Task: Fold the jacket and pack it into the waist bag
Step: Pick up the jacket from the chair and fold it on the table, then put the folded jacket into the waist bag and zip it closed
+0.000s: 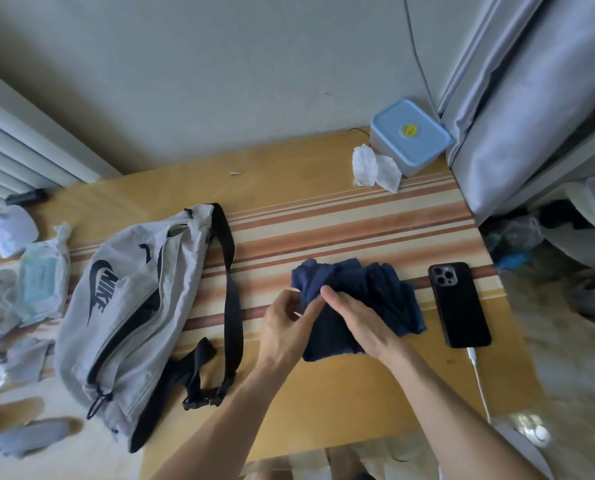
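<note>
head view: the navy jacket (355,306) lies on the tabletop (324,393) as a compact folded bundle, between the grey nike waist bag (129,306) and a black phone (459,304). my left hand (285,327) pinches the bundle's left edge, its grip closed on the fabric. my right hand (358,318) rests flat on top, fingers extended, pressing without clasping. the fabric looks thin, soft and light; i judge it will spring open unless held compressed. recommended hold: clamp the whole bundle from both sides near the loose far corner. the bag's main zip appears open, well left of the bundle.
</note>
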Demonstrator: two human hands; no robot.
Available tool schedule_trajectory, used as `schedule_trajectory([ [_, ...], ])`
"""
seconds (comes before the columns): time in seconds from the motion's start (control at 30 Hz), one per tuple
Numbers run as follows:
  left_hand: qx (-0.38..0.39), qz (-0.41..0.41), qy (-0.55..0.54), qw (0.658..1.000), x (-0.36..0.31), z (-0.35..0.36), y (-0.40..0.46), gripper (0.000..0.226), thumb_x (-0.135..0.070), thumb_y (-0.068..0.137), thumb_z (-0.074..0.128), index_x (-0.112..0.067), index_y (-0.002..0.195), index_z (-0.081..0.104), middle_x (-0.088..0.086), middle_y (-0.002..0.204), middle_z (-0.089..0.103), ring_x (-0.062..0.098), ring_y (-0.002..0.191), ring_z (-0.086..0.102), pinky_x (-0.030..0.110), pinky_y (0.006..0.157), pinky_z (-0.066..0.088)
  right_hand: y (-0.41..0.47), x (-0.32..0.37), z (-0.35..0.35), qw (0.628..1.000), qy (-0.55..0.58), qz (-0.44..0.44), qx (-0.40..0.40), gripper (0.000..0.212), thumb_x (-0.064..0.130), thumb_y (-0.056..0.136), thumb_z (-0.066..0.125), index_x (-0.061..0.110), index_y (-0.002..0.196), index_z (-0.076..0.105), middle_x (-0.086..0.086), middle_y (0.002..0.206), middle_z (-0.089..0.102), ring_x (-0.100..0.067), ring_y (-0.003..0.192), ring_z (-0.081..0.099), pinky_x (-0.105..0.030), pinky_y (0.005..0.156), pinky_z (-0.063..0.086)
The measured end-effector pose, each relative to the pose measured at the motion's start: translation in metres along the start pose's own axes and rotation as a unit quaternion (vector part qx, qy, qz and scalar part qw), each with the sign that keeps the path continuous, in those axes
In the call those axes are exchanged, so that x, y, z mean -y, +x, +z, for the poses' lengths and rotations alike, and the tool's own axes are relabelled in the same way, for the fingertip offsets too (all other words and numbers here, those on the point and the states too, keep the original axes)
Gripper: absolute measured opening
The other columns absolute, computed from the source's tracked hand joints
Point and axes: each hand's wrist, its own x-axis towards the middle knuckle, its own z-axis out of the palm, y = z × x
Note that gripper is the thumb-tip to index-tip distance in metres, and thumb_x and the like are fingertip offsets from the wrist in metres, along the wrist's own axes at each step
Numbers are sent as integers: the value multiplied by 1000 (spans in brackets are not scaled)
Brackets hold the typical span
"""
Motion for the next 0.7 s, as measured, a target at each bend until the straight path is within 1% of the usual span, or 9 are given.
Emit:
schedule_trajectory([
  [0.07, 97, 77, -8, 992, -11, 18, -5, 38, -47, 100, 50, -15, 91, 67, -9, 93, 65, 11, 93, 60, 34, 86, 49, -5, -2, -20, 992, 128, 18, -7, 53, 73, 80, 64, 37, 117, 69, 8, 114, 75, -15, 109, 70, -39, 95, 55],
  [0.13, 163, 161, 55, 972, -10, 37, -5, 34, -32, 107, 38, -20, 107, 70, -8, 117, 63, 9, 111, 48, 34, 103, 39, -7, -14, -37, 982, 127, 39, -131, 49, 63, 77, 73, 27, 111, 73, 5, 104, 78, -19, 105, 71, -41, 92, 56],
  [0.23, 151, 322, 285, 890, 8, 65, 2, 42, -31, 107, 33, -20, 139, 59, -1, 150, 52, 12, 138, 34, 40, 120, 26, -8, -43, -60, 895, -185, -26, -404, 47, 36, 87, 74, 13, 124, 58, -6, 109, 71, -32, 103, 68, -38, 78, 54],
  [0.33, 165, 364, 432, 809, 37, 84, 9, 53, -38, 106, 23, -24, 157, 29, 0, 169, 20, 25, 157, 5, 51, 127, 8, -7, -67, -63, 851, -385, -154, -321, 49, 38, 101, 50, 25, 148, 44, -12, 147, 51, -33, 129, 53, -47, 98, 52],
  [0.4, 196, 373, 477, 772, 47, 92, 13, 57, -40, 106, 19, -23, 161, 17, 2, 170, 6, 27, 156, -8, 50, 127, 0, 1, -86, -58, 849, -458, -125, -233, 54, 49, 104, 27, 34, 156, 33, -9, 168, 22, -33, 151, 29, -48, 114, 42],
  [0.47, 209, 371, 438, 792, 47, 91, 17, 55, -37, 106, 23, -23, 159, 25, 2, 170, 9, 26, 157, -5, 48, 127, -1, 5, -97, -58, 854, -464, -104, -210, 59, 54, 103, 13, 37, 159, 24, -5, 172, 5, -29, 157, 12, -47, 118, 34],
  [0.57, 110, 329, 292, 891, 44, 79, 16, 41, -25, 104, 40, -19, 143, 51, 3, 157, 42, 24, 145, 34, 41, 121, 30, 8, -99, -59, 865, -437, -121, -215, 61, 56, 102, 13, 36, 159, 24, -4, 171, 5, -29, 157, 11, -46, 117, 33],
  [0.63, 12, 200, 227, 953, 43, 71, 11, 43, -30, 99, 50, -17, 141, 48, 0, 140, 49, 18, 127, 46, 34, 108, 42, 9, -101, -57, 866, -429, -124, -224, 58, 53, 104, 21, 32, 158, 30, -6, 171, 10, -31, 156, 15, -48, 116, 35],
  [0.7, 53, -10, 104, 993, 34, 68, 10, 50, -41, 94, 60, -18, 137, 47, 2, 130, 55, 20, 117, 56, 33, 96, 51, 9, -97, -54, 883, -394, -122, -224, 58, 51, 102, 30, 28, 156, 37, -7, 170, 15, -33, 155, 17, -53, 117, 35],
])
